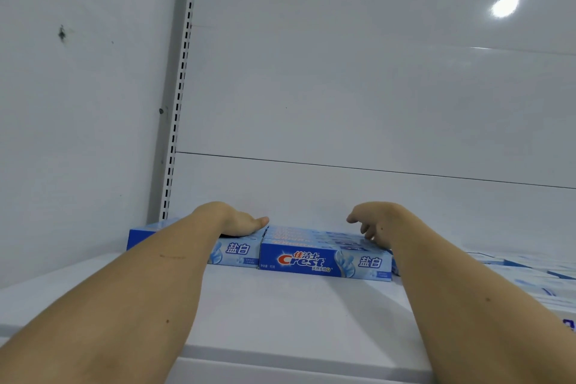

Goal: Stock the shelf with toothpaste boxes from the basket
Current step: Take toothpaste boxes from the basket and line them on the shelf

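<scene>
White shelf (280, 305): toothpaste boxes (324, 260) sit against the back panel (343, 103). Left hand (240, 223) rests flat on them; right hand (371, 221), grip relaxed, touches them. Front bare.

Single head view, facing forward, close over white shelf (280, 305)

Left arm (149, 274) hides left toothpaste box (237, 254) front.

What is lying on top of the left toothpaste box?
The left hand rests flat on the left toothpaste box. The forearm covers most of the box's front, so its logo is hidden.
</scene>
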### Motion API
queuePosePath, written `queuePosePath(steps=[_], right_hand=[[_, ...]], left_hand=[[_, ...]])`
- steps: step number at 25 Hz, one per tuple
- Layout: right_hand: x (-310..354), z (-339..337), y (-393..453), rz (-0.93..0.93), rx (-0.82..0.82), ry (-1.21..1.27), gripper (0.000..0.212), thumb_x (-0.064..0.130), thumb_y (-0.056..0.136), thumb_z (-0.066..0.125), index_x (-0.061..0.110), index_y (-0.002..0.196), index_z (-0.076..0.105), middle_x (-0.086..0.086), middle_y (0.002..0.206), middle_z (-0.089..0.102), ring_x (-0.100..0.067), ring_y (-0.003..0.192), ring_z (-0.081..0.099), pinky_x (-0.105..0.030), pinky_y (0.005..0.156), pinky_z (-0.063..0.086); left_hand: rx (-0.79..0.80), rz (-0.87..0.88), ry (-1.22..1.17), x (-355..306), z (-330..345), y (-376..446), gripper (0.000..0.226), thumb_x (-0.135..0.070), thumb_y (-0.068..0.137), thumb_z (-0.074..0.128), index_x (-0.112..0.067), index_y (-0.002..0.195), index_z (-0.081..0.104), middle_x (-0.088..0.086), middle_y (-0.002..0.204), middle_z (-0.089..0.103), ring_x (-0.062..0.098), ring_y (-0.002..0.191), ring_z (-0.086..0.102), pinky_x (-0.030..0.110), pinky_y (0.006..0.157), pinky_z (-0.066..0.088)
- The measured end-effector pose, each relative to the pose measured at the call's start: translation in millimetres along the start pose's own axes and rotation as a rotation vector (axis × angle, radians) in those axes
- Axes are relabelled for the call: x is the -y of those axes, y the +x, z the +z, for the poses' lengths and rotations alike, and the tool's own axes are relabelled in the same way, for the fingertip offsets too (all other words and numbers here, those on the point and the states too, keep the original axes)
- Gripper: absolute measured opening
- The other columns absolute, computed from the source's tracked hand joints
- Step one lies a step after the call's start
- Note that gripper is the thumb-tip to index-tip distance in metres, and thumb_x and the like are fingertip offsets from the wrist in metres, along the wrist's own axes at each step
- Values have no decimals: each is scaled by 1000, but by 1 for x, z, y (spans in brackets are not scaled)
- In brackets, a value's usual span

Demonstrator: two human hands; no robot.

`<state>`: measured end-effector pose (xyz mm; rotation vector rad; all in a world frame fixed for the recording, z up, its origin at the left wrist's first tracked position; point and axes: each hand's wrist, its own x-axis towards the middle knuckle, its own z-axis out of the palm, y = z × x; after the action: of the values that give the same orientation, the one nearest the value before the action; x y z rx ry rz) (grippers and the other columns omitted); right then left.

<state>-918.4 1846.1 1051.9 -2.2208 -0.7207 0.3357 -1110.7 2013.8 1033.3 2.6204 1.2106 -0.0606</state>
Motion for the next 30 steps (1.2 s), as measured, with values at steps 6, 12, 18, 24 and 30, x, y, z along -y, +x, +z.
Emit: queuePosePath(steps=[6, 12, 18, 24, 30], right_hand=[[-5, 4, -2, 27, -10, 42, 52, 32, 102, 43, -6, 137, 40, -23, 129, 52, -33, 118, 55, -39, 104, 45], [24, 5, -26, -335, -283, 156, 18, 6, 93, 41, 2, 90, 58, -18, 96, 57, -29, 86, 55, -32, 72, 42], [8, -69, -106, -609, -187, -17, 29, 8, 90, 44, 7, 98, 71, -8, 91, 71, -19, 76, 60, -26, 62, 49], [-104, -154, -164, -646, -120, -225, 28, 28, 98, 46, 16, 108, 69, -3, 109, 69, -21, 101, 63, -36, 84, 53], [-189, -219, -180, -512, 124, -640, 65, 64, 90, 48, 25, 142, 45, 4, 144, 47, -20, 129, 47, -37, 105, 40]], left_hand=[[4, 27, -125, 1, 8, -4, 82, -75, 91, 11, -23, 145, 43, 11, 145, 51, 27, 136, 45, 43, 114, 28], [-248, 277, -337, -7, -5, -16, 97, -82, 83, 10, -20, 155, 26, 4, 162, 22, 26, 149, 20, 47, 122, 9], [-375, 500, -386, -82, -27, -81, 68, -63, 97, 20, -19, 142, 48, 2, 147, 48, 22, 138, 39, 40, 118, 23], [-163, 634, -383, -201, 48, -156, 67, -69, 93, 33, -30, 147, 40, -8, 150, 43, 12, 136, 40, 43, 112, 35], [-153, 642, -194, -273, 102, -201, 79, -76, 82, 43, -34, 149, 35, -13, 157, 31, 9, 144, 29, 37, 121, 20]])
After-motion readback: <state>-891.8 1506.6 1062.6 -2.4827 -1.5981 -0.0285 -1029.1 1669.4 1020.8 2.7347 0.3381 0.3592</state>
